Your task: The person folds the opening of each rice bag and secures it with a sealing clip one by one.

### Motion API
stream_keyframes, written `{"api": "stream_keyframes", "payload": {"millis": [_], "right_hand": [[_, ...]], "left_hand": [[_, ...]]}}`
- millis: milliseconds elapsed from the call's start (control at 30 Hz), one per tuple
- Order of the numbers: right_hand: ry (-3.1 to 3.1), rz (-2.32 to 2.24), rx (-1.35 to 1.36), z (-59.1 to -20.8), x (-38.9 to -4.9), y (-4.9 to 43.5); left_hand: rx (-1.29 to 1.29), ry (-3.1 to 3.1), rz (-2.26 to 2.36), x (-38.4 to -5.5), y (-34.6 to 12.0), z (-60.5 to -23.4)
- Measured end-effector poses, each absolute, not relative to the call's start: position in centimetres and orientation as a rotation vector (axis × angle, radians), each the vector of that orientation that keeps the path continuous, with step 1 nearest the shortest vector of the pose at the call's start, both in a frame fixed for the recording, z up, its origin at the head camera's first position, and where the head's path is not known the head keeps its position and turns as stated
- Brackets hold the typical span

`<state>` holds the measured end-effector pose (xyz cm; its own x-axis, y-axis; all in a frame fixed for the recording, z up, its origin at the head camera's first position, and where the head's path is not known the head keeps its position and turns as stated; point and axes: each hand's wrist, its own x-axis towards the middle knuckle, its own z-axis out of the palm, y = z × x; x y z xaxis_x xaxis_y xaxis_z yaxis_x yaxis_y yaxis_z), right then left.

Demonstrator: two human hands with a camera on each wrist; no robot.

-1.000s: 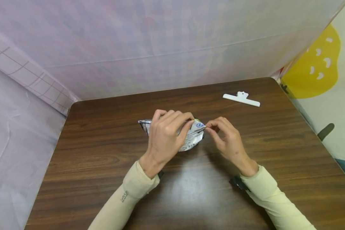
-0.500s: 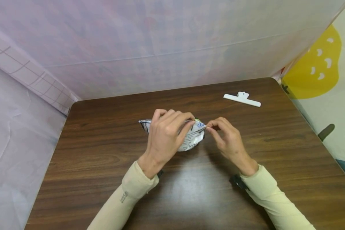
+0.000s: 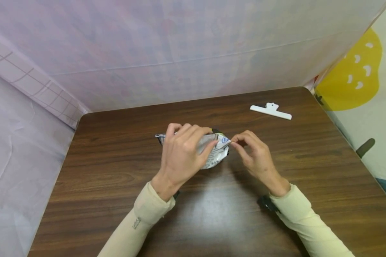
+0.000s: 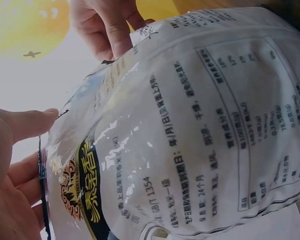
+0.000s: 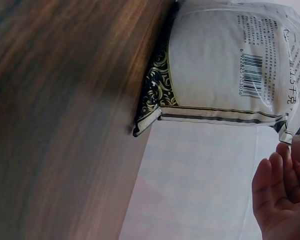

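A plump white rice bag [image 3: 217, 157] with printed text stands upright on the table in front of me. A black and gold pattern runs along its bottom edge in the right wrist view, where a barcode also shows on the bag [image 5: 210, 65]. My right hand [image 3: 255, 157] pinches the bag's top right corner between thumb and fingertips. Over the top edge lies my left hand [image 3: 181, 151], its thumb apart from the forefinger. The left wrist view shows the thumb on the near side of the edge and fingers beyond it. My left hand hides the bag's left part in the head view.
A long white clip [image 3: 270, 111] lies toward the back right of the brown wooden table [image 3: 115, 200]. Pale patterned cloth [image 3: 180, 53] hangs behind the table's back edge. Another cloth with a yellow shape [image 3: 350, 75] hangs at the right.
My left thumb and forefinger have parted, and that hand has shifted slightly left along the bag's top. More of the bag's top shows between them. My right hand keeps its pinch in place.
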<state>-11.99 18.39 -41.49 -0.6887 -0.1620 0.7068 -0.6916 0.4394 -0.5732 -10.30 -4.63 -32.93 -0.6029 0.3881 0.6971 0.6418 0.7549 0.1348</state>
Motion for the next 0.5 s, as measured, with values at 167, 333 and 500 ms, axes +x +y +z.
{"api": "stream_keyframes", "payload": {"millis": [167, 333, 500], "right_hand": [[-2.16, 1.256, 0.725, -41.2, -12.0, 18.7], [-2.194, 1.264, 0.712, -40.8, -12.2, 19.4], [-2.239, 1.203, 0.637, -40.7, -12.9, 20.4]], "left_hand": [[-0.768, -2.272, -0.51, -10.4, -4.7, -33.1], [-0.765, -2.265, -0.527, -10.5, -4.6, -33.2], [-0.758, -2.266, -0.547, -10.6, -4.5, -33.2]]}}
